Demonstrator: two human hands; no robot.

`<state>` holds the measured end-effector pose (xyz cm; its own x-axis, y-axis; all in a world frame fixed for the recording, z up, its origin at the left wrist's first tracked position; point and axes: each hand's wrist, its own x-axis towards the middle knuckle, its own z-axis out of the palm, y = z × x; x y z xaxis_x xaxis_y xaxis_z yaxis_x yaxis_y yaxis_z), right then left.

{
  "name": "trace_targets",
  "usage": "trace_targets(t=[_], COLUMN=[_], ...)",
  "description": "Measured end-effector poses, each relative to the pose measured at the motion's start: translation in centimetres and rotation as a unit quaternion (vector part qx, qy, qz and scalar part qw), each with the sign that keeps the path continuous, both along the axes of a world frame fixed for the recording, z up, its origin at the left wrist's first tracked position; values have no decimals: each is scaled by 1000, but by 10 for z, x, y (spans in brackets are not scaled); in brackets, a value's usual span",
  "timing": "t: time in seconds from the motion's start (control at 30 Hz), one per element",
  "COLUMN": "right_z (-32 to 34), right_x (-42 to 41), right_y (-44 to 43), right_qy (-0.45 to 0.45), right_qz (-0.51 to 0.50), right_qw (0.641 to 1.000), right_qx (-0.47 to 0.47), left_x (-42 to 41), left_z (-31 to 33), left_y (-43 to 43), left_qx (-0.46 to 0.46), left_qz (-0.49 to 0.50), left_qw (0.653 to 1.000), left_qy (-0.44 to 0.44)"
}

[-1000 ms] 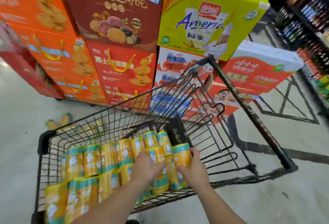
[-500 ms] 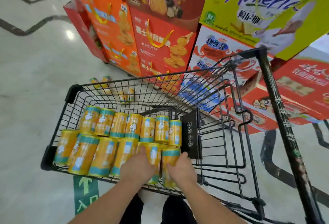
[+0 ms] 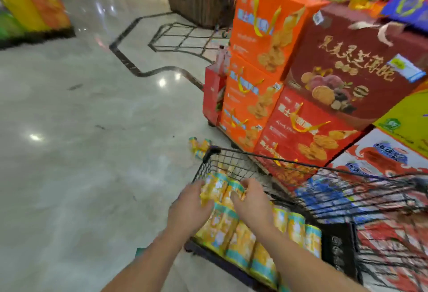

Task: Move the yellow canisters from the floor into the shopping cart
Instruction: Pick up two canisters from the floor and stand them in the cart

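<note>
Floor (image 3: 88, 157): pale marble; stray canisters (image 3: 198, 146) lie beyond cart (image 3: 214, 150) corner, nearer my left hand (image 3: 188, 209).
Grip: left and right hand (image 3: 253, 206) fingers curl round carted canisters (image 3: 217, 188), I judge.

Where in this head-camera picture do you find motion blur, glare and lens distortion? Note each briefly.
Head view: motion blur smears the whole frame, worst on the black wire shopping cart at right; the yellow cylindrical canisters with teal bands have unreadable labels; white glare spots sit on the glossy pale marble floor; the wide lens makes the stacked orange cardboard boxes lean.
</note>
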<state>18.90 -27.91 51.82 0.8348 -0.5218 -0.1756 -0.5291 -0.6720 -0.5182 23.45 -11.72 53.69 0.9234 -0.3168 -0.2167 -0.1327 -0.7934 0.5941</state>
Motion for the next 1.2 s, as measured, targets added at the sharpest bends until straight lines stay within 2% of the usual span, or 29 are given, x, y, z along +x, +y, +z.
trace_targets(t=[0.17, 0.3, 0.5, 0.63, 0.77, 0.97, 1.1, 1.2], right_z=[28, 36, 18, -12, -37, -61, -95, -146], right_x=[105, 165, 248, 312, 380, 448, 478, 500], right_y=[119, 173, 190, 184, 152, 80, 36, -1], right_qy=[-54, -72, -126, -188, -202, -207, -186, -134], right_qz=[31, 24, -29, -102, -200, -329, -414, -484], right_qw=[998, 997, 987, 953, 909, 865, 838, 815], right_qx=[1, 18, 101, 213, 304, 318, 302, 290], left_x=[104, 172, 265, 332, 426, 557, 610, 646], left_z=[33, 49, 45, 39, 31, 4, -46, -110], left_y=[122, 187, 217, 217, 184, 75, -15, -83], left_qx=[-28, -31, -76, -99, -100, -62, -38, -1], left_qz=[17, 24, 44, 24, 11, -127, -215, -288], left_qw=[998, 998, 996, 994, 994, 990, 974, 952], left_qy=[-49, -51, -25, -39, -32, 13, 59, 106])
